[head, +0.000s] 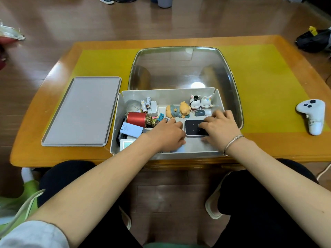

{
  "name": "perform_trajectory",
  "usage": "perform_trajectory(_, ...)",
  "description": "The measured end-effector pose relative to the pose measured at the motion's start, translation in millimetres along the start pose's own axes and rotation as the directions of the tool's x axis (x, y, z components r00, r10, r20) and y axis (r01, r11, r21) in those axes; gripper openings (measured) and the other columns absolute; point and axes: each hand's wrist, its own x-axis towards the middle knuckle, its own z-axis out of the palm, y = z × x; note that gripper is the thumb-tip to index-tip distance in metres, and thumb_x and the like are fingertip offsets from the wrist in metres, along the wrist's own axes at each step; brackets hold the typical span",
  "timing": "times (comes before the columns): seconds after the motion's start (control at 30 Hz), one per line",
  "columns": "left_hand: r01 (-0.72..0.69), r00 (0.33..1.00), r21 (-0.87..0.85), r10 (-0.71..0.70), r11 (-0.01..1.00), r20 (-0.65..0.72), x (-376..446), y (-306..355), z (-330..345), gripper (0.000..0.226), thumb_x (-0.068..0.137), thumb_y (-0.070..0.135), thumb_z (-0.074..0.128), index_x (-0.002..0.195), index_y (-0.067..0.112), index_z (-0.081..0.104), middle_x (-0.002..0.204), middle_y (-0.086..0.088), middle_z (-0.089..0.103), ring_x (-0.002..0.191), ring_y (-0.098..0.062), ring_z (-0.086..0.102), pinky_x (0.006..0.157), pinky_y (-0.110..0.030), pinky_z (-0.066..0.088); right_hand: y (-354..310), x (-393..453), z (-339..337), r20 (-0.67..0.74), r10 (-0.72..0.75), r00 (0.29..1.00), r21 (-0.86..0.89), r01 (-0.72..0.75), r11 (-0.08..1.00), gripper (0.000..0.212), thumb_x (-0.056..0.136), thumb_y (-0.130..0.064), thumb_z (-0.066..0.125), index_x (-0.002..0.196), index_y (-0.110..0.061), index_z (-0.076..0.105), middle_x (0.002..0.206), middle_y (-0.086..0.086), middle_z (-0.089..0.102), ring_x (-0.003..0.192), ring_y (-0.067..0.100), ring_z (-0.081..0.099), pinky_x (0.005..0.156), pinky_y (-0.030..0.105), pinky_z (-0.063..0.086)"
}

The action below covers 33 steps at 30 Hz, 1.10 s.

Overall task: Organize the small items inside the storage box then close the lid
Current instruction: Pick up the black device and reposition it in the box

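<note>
A grey storage box stands at the table's front edge, its clear hinged lid raised behind it. Inside lie a red spool, batteries, a pig figurine, two rabbit figurines and a blue-grey plug. A black flat device sits on the box floor between my hands. My left hand rests against its left edge, fingers bent. My right hand lies over its right side with fingers spread on top and the thumb below its near edge.
A grey tray lies left of the box on the yellow mat. A white game controller sits at the table's right end. My knees are under the front edge.
</note>
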Motion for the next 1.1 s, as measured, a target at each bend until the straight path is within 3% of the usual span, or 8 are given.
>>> perform_trajectory(0.1,0.026,1.0,-0.017,-0.026,1.0,-0.009,-2,0,1,0.038,0.099,0.041,0.038,0.124,0.019,0.056,0.125,-0.007,0.051,0.114,-0.026,0.046,0.093,-0.041,0.037,-5,4,-3,0.043,-0.027,0.999,0.101,0.023,0.995,0.038,0.091,-0.03,0.051,0.13,-0.031,0.05,0.125,-0.001,0.054,0.116,0.027,0.041,0.093,0.039,0.032)
perform_trajectory(0.2,0.057,0.998,-0.036,-0.059,0.998,-0.037,-2,2,4,0.039,0.098,0.041,0.041,0.126,0.015,0.048,0.124,-0.01,0.052,0.114,-0.028,0.047,0.09,-0.04,0.038,-9,11,-3,0.269,-0.063,0.961,0.289,-0.018,0.957,0.048,0.092,-0.022,0.052,0.138,-0.029,0.04,0.136,0.007,0.042,0.121,0.031,0.04,0.099,0.04,0.037)
perform_trajectory(0.3,0.063,0.998,-0.05,-0.064,0.997,-0.026,0,4,7,0.044,0.098,0.042,0.04,0.135,0.017,0.04,0.127,-0.01,0.051,0.118,-0.029,0.046,0.094,-0.042,0.037,-12,16,-2,0.372,-0.073,0.926,0.303,-0.046,0.952,0.056,0.09,-0.02,0.055,0.142,-0.029,0.034,0.139,0.011,0.038,0.127,0.034,0.037,0.104,0.043,0.038)
perform_trajectory(0.57,0.078,0.995,0.008,-0.078,0.997,0.065,10,8,11,0.057,0.099,0.048,0.032,0.15,0.022,0.024,0.142,-0.011,0.042,0.128,-0.032,0.038,0.102,-0.046,0.03,-11,20,3,0.438,-0.067,0.897,0.216,-0.033,0.976,0.069,0.093,-0.017,0.049,0.149,-0.029,0.01,0.149,0.01,0.023,0.131,0.037,0.028,0.106,0.043,0.035)
perform_trajectory(0.67,0.081,0.994,0.011,-0.081,0.997,0.075,13,9,13,0.06,0.099,0.049,0.03,0.152,0.022,0.018,0.143,-0.01,0.042,0.129,-0.032,0.036,0.103,-0.046,0.028,-11,22,2,0.415,-0.032,0.909,0.239,-0.075,0.968,0.062,0.092,-0.018,0.05,0.147,-0.027,0.02,0.144,0.011,0.03,0.131,0.035,0.03,0.104,0.046,0.038)
perform_trajectory(0.8,0.08,0.994,0.007,-0.081,0.997,0.078,15,9,14,0.062,0.099,0.048,0.03,0.152,0.02,0.015,0.146,-0.009,0.039,0.132,-0.031,0.033,0.104,-0.047,0.027,-12,21,2,0.457,-0.049,0.888,0.293,-0.098,0.951,0.054,0.091,-0.022,0.05,0.142,-0.025,0.034,0.128,0.012,0.041,0.115,0.032,0.05,0.097,0.042,0.045)
perform_trajectory(1.0,0.109,0.993,0.018,-0.11,0.994,0.04,19,9,18,0.061,0.1,0.044,0.029,0.152,0.016,0.014,0.148,-0.008,0.037,0.134,-0.029,0.03,0.105,-0.047,0.026,-16,18,5,0.484,-0.007,0.875,0.357,-0.19,0.914,0.068,0.092,-0.023,0.049,0.15,-0.026,0.013,0.152,0.019,0.014,0.128,0.034,0.043,0.105,0.039,0.038)
perform_trajectory(1.1,0.116,0.993,0.031,-0.117,0.993,0.017,19,9,18,0.059,0.1,0.044,0.03,0.151,0.017,0.018,0.146,-0.007,0.04,0.132,-0.029,0.032,0.104,-0.046,0.027,-17,15,6,0.463,0.021,0.886,0.363,-0.212,0.907,0.069,0.091,-0.03,0.052,0.149,-0.028,0.015,0.151,0.016,0.018,0.131,0.035,0.038,0.106,0.04,0.038)
